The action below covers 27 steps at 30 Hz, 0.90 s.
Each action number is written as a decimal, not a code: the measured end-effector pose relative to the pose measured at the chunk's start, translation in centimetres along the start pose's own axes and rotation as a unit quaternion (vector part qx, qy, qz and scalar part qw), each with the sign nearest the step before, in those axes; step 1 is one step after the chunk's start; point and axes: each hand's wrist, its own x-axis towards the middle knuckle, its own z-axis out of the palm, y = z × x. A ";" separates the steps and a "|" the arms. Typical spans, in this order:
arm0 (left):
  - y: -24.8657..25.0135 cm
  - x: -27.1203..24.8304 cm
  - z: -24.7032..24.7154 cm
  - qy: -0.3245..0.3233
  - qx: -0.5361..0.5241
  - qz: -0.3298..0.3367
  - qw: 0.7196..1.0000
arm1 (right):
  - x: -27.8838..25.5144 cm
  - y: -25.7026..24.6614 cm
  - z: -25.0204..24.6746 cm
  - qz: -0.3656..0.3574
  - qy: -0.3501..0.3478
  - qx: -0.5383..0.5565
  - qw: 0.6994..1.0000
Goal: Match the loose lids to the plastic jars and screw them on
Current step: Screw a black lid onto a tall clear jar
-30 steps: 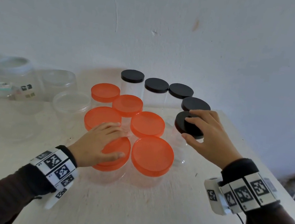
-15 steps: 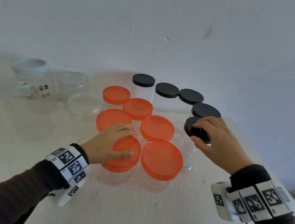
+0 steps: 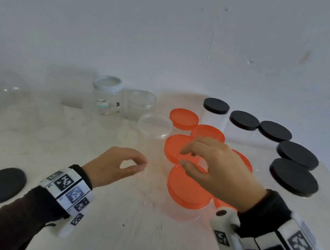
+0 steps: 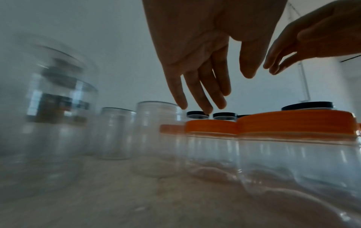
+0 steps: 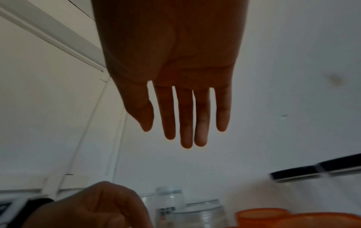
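Several clear jars with orange lids (image 3: 189, 189) stand grouped at the centre, also seen at the right of the left wrist view as orange lids (image 4: 293, 121). Several black-lidded jars (image 3: 293, 176) curve along the right. One loose black lid (image 3: 0, 185) lies flat at the lower left. My left hand (image 3: 133, 163) hovers left of the orange group, fingers loosely curled, holding nothing; its fingers (image 4: 205, 92) hang almost straight. My right hand (image 3: 185, 157) floats above the orange lids, relaxed and empty, its fingers (image 5: 185, 123) straight.
At the back stand a labelled jar with a pale lid (image 3: 106, 95), an open clear jar (image 3: 141, 104) and a clear-topped jar (image 3: 155, 125). A big blurred clear jar (image 4: 48, 108) stands far left. The table's right edge runs just past the black-lidded jars.
The view swung left. My right hand let go of the nearest black lid and moved left over the orange jars. My left hand came off the orange lid and drew back left.
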 end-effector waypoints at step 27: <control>-13.3 -18.4 -17.0 -0.260 0.230 -0.215 0.913 | 21.9 -11.1 17.2 0.101 -0.111 -0.140 0.979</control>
